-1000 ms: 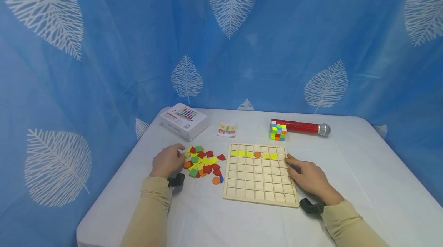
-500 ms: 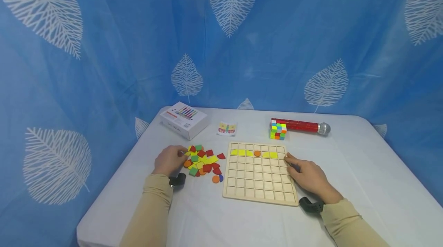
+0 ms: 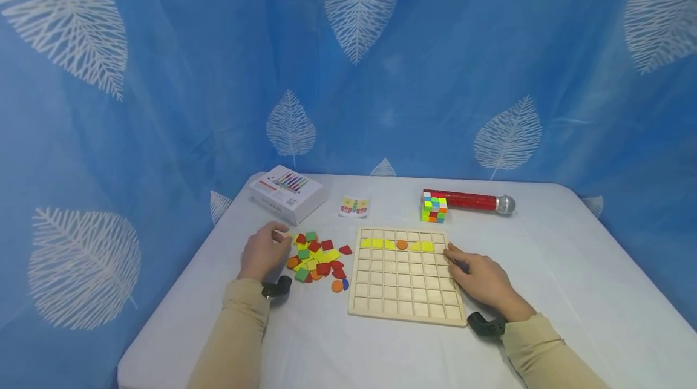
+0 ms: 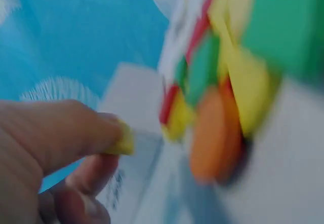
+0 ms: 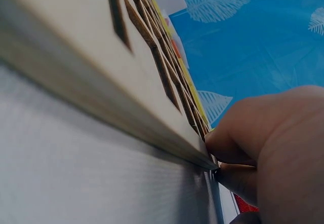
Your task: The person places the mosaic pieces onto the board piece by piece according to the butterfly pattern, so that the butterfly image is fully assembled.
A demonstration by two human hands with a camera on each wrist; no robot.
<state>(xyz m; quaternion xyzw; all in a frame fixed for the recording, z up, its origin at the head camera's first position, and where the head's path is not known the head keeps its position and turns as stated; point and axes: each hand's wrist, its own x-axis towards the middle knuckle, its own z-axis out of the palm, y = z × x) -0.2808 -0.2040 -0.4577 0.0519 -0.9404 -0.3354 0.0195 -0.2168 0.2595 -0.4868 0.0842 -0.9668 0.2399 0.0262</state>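
My left hand (image 3: 264, 252) is raised just left of a loose pile of coloured tiles. Between thumb and finger it pinches a small yellow tile (image 4: 124, 139), whose outline is mostly covered. The pile holds red, green, orange and yellow pieces, among them an orange round tile (image 4: 215, 135). My right hand (image 3: 481, 278) grips the right edge of a square wooden grid board (image 3: 404, 310) with its fingertips. One row near the board's far side carries several yellow tiles (image 3: 377, 244) and an orange round tile (image 3: 402, 245).
Behind the board lies a small pattern card (image 3: 354, 206). A white box (image 3: 287, 195) sits at the back left. A colourful puzzle cube (image 3: 434, 207) stands before a red microphone (image 3: 468, 200) at the back right. Blue leaf-printed cloth (image 3: 229, 104) hangs around the white table (image 3: 566, 244).
My left hand has lifted slightly away from the pile's left edge with the yellow tile between its fingers. The right hand stays at the board's edge. The head view has shifted slightly.
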